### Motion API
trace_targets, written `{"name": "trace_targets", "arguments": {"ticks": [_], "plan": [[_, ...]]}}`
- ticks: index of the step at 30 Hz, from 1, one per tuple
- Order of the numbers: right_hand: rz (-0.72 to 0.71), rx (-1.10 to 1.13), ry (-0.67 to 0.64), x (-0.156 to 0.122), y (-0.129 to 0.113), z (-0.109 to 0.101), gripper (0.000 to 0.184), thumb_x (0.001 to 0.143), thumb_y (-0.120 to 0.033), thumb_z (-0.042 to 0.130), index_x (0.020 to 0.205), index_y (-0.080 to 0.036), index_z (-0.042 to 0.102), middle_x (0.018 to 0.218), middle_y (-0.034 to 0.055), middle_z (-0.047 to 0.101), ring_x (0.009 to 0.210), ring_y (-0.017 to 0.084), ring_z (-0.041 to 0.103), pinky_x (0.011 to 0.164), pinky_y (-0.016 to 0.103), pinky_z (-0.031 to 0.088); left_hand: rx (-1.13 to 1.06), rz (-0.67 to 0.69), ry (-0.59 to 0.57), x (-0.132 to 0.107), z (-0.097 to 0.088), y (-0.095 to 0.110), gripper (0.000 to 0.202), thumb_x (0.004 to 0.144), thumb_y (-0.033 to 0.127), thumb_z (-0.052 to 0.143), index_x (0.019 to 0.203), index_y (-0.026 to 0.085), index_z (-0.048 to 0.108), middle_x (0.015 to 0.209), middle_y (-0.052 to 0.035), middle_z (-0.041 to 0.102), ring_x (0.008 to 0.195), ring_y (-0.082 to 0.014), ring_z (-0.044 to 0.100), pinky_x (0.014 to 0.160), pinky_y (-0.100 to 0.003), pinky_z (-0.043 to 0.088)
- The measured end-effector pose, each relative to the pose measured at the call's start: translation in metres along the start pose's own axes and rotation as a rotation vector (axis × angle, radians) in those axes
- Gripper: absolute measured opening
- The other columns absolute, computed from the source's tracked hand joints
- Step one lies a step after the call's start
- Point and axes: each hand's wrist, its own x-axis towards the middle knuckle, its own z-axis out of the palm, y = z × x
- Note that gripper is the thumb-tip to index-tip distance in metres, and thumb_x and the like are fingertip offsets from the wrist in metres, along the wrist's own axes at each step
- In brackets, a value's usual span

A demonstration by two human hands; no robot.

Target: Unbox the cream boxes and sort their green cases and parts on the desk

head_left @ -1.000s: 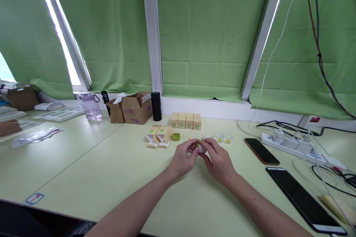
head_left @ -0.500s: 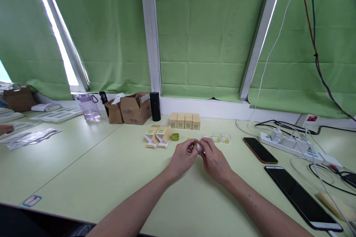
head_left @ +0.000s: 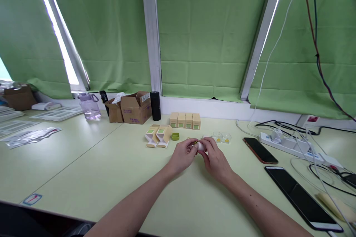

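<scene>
Between the fingertips of both hands is a small white rounded piece (head_left: 200, 146) with a bit of yellow-green at its left end; its kind is too small to tell. My left hand (head_left: 183, 154) pinches it from the left, and my right hand (head_left: 214, 157) closes on it from the right. Just beyond my left hand sits a small green square dish (head_left: 175, 136). Past my right hand lie clear round plastic cups (head_left: 226, 138) with yellow spots inside. Two opened cardboard cartons (head_left: 163, 136) lie to the left of the dish.
Several closed small boxes (head_left: 185, 121) stand in a row near the wall. Behind on the left are a black cylinder (head_left: 155, 106), an open cardboard box (head_left: 137, 109) and a purple bottle (head_left: 89, 106). Phones (head_left: 303, 196), a power strip (head_left: 292, 147) and loose cables lie at right.
My fingers have shifted slightly around the white piece, and more of its white side shows. Another person's hand at the far left edge has gone out of view.
</scene>
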Motion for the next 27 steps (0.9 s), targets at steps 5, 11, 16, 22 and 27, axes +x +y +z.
{"name": "trace_targets", "arguments": {"ticks": [5, 11, 16, 22, 27], "plan": [[0.029, 0.057, 0.05, 0.0, 0.003, -0.005, 0.031, 0.101, -0.023, 0.051, 0.132, -0.026, 0.053, 0.125, 0.0127, 0.061, 0.11, 0.028, 0.066, 0.084, 0.043, 0.061, 0.166, 0.102, -0.003, -0.002, -0.007, -0.003, 0.042, 0.086, 0.024, 0.068, 0.128, 0.023, 0.066, 0.119, -0.0086, 0.073, 0.096, -0.0224, 0.065, 0.089, -0.04, 0.054], [0.057, 0.251, 0.082, 0.001, 0.004, -0.004, 0.028, 0.101, -0.025, 0.052, 0.129, -0.026, 0.055, 0.123, 0.0113, 0.064, 0.114, 0.027, 0.064, 0.091, 0.043, 0.058, 0.148, 0.139, 0.019, 0.001, -0.008, -0.002, 0.039, 0.082, 0.022, 0.076, 0.12, 0.025, 0.068, 0.128, -0.0085, 0.069, 0.117, -0.0263, 0.061, 0.103, -0.044, 0.049], [0.159, 0.367, 0.106, 0.001, 0.002, -0.001, 0.022, 0.101, -0.029, 0.052, 0.122, -0.025, 0.058, 0.12, 0.0096, 0.066, 0.105, 0.024, 0.066, 0.087, 0.04, 0.058, -0.031, 0.063, -0.029, 0.004, -0.004, -0.004, 0.035, 0.087, 0.028, 0.074, 0.12, 0.023, 0.067, 0.121, -0.0082, 0.072, 0.111, -0.0245, 0.067, 0.102, -0.041, 0.052], [0.298, 0.508, 0.111, 0.002, -0.005, 0.0, 0.024, 0.101, -0.039, 0.054, 0.119, -0.024, 0.061, 0.113, 0.0085, 0.069, 0.095, 0.023, 0.068, 0.083, 0.038, 0.059, -0.169, 0.035, -0.015, 0.005, 0.0, -0.007, 0.037, 0.085, 0.035, 0.078, 0.117, 0.019, 0.067, 0.114, -0.0107, 0.074, 0.109, -0.0256, 0.07, 0.1, -0.041, 0.055], [0.404, 0.64, 0.105, 0.003, -0.009, -0.001, 0.031, 0.099, -0.047, 0.058, 0.118, -0.024, 0.062, 0.113, 0.0092, 0.071, 0.099, 0.024, 0.068, 0.087, 0.04, 0.058, -0.198, 0.032, -0.006, 0.004, 0.001, -0.005, 0.035, 0.085, 0.03, 0.077, 0.116, 0.018, 0.068, 0.114, -0.0112, 0.074, 0.109, -0.0256, 0.071, 0.1, -0.042, 0.055]]}}
